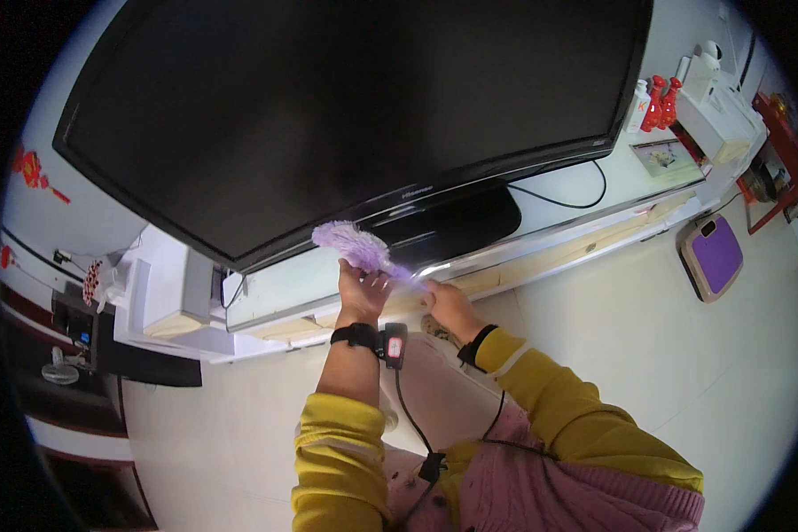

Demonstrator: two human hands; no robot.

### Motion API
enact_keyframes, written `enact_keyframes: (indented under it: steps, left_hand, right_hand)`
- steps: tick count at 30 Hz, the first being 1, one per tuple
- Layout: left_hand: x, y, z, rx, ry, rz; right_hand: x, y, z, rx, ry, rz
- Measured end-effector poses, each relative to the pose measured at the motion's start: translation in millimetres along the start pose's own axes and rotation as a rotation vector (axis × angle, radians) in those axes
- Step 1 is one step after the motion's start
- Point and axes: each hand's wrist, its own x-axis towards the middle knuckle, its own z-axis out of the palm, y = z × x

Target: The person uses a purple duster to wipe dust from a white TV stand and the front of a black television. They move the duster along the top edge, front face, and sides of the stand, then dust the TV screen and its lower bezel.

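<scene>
A purple fluffy duster (354, 245) is held up in front of the television stand's front edge. My right hand (451, 307) is closed around its thin handle. At the fluffy end, my left hand (364, 289) is raised with its fingers bent, right against the fibres; whether it grips them is unclear. Behind the duster stands a large Hisense television (346, 120) with a dark screen. Its glossy black base (452, 223) rests on the white television stand (279, 289). A black device (392, 346) is strapped to my left wrist, with a cable running down from it.
A white bottle (637, 106), red vases (653, 103) and a picture (665, 158) are on the stand's right part. A black cable (572, 203) loops beside the base. A purple bathroom scale (713, 258) stands near the stand. At left are a white cabinet (176, 286) and a fan (60, 367).
</scene>
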Motion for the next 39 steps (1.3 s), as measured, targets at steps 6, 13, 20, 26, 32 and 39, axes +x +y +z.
enact_keyframes:
  steps: [6,13,20,26,32,39]
  left_hand:
    - [8.0,-1.8,-20.4,-0.032,0.063,-0.011]
    - [22.6,-26.7,-21.0,-0.021,0.041,-0.057]
    - [25.8,-24.8,-27.4,-0.027,0.063,-0.063]
    - [18.9,-5.1,-47.7,-0.036,0.085,-0.046]
    - [10.3,4.1,-57.7,-0.101,0.070,-0.034]
    - [15.7,-18.2,-63.7,-0.171,0.095,-0.078]
  right_hand:
    - [-10.4,21.5,-96.1,0.256,0.212,0.075]
    - [-26.7,40.6,-171.2,-0.389,0.331,0.178]
    - [-31.8,-13.0,-92.5,-0.616,-0.035,0.017]
    - [29.9,-50.6,-26.9,-0.166,0.095,-0.262]
    - [21.2,-20.8,-37.0,-0.160,0.028,-0.037]
    - [-47.4,27.0,-145.7,-0.209,0.255,0.159]
